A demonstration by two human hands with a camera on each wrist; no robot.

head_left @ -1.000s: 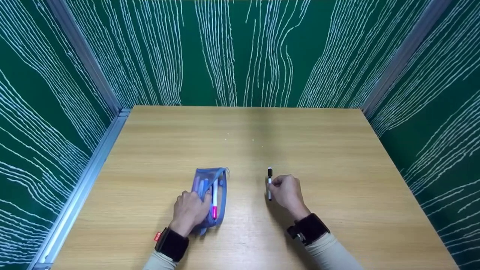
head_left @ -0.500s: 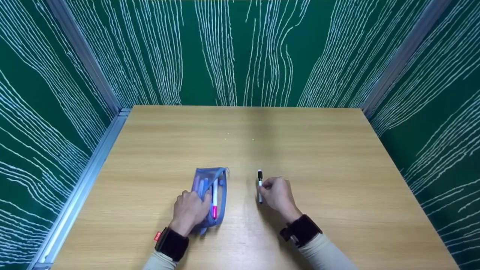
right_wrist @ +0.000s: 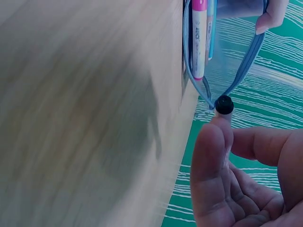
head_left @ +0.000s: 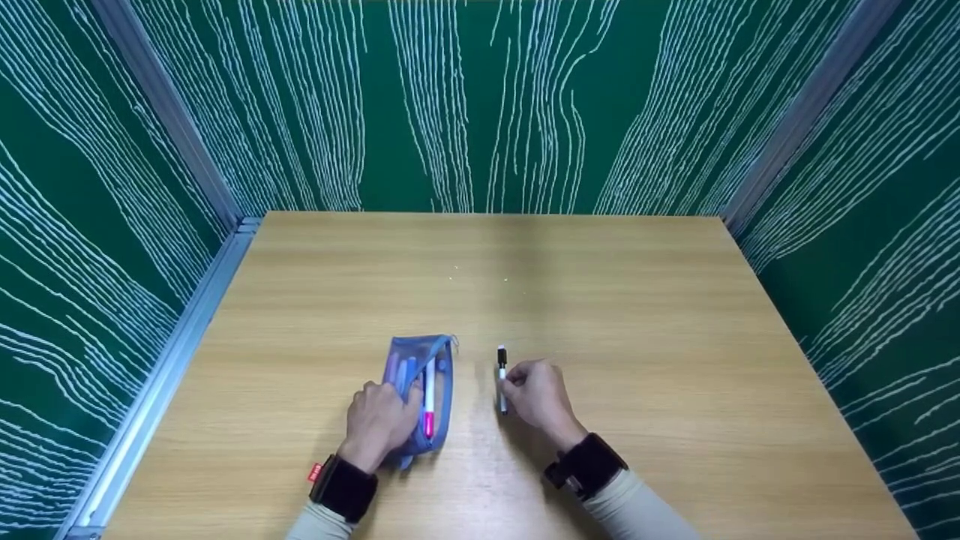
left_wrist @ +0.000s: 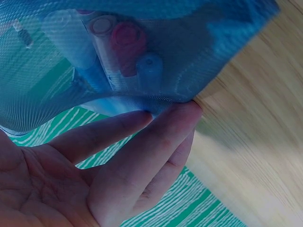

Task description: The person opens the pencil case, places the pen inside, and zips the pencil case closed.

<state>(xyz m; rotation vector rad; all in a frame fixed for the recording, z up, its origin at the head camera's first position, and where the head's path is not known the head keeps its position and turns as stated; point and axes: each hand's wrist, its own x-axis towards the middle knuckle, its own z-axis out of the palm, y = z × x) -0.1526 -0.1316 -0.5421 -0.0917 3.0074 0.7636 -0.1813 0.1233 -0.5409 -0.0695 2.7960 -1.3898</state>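
Observation:
A blue mesh pencil case (head_left: 403, 346) lies unzipped on the table, left of centre, with several pens and markers inside. One white marker with a pink end (head_left: 429, 397) shows through its opening. My left hand (head_left: 380, 421) grips the case's near left side; in the left wrist view its fingertips (left_wrist: 182, 113) pinch the mesh. My right hand (head_left: 541, 395), just right of the case, pinches a white marker with a black cap (head_left: 502, 375) between thumb and fingers. In the right wrist view the marker's black end (right_wrist: 224, 105) points at the camera, close to the case's zip edge.
The wooden table (head_left: 637, 300) carries a few tiny white specks (head_left: 505, 280) beyond the hands. Green walls with white streaks (head_left: 412, 105) enclose the back and both sides, and a metal rail (head_left: 172, 360) runs along the left edge.
My right hand has moved left and slightly nearer with the black-capped marker, towards the pencil case. The left hand and the case have stayed where they were.

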